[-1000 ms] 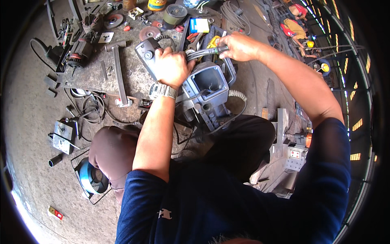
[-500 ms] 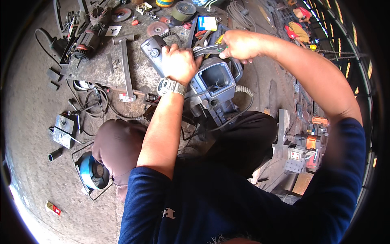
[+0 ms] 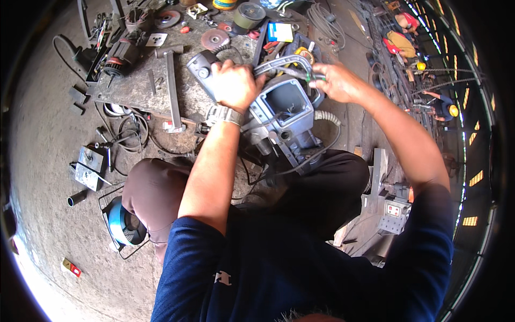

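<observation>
A grey-blue machine with an open square housing leans by my knees. Loose thin wires show inside the housing. My left hand, with a metal watch at the wrist, is closed over the machine's far side, beside a grey boxy part with a round cap; its exact hold is hidden under the fingers. Just beyond the housing curves a grey loop handle. At its right end, my right hand has its fingers closed on a slim tool with a green part. The tool's kind is unclear.
A metal worktable holds a hammer, a grinding disc, a motor and spanners. Cables and a blue round device lie on the floor at left. A ribbed conduit loops right of the machine. Other people work far right.
My right hand has drawn right and a little nearer, uncovering the loop handle. My left hand stays on the machine. The view has shifted slightly.
</observation>
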The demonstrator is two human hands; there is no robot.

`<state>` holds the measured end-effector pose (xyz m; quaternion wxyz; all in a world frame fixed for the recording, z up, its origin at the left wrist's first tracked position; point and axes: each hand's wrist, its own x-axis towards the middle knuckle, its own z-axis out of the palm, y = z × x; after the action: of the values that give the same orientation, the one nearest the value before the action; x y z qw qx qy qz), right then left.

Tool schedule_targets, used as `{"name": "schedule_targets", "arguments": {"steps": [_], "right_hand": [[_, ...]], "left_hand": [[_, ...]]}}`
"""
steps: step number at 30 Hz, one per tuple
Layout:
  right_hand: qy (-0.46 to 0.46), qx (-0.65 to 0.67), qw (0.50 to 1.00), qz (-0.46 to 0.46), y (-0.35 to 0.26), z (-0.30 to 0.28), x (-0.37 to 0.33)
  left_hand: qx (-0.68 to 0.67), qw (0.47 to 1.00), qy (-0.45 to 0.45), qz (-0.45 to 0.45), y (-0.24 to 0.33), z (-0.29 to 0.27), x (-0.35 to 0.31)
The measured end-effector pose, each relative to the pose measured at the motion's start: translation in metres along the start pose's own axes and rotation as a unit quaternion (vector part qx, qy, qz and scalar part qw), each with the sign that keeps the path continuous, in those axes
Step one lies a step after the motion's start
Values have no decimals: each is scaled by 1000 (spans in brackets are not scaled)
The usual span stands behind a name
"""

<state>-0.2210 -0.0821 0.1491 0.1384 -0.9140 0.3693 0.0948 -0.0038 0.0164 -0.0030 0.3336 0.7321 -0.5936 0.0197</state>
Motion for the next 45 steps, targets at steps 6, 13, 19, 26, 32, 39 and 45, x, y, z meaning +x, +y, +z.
{"name": "schedule_targets", "arguments": {"steps": [6, 13, 19, 26, 32, 39, 45], "right_hand": [[-42, -77, 996, 0, -36, -19, 1], [-64, -262, 956, -113, -49, -32, 33], [-35, -423, 885, -191, -85, -42, 49], [-93, -418, 893, -136, -80, -42, 59], [-46, -379, 904, -195, -55, -37, 62], [-78, -384, 893, -222, -62, -31, 72], [-90, -388, 905, -150, -85, -60, 60]], "left_hand": [[37, 999, 6, -1, -4, -2, 3], [25, 999, 30, -7, -4, 3, 2], [22, 999, 36, -6, -5, 5, 2], [14, 999, 39, -1, -6, 5, 2], [23, 1000, 17, -8, -5, 1, 3], [-6, 999, 33, 6, -1, 2, 0], [12, 999, 31, -3, -6, 1, 1]]}}
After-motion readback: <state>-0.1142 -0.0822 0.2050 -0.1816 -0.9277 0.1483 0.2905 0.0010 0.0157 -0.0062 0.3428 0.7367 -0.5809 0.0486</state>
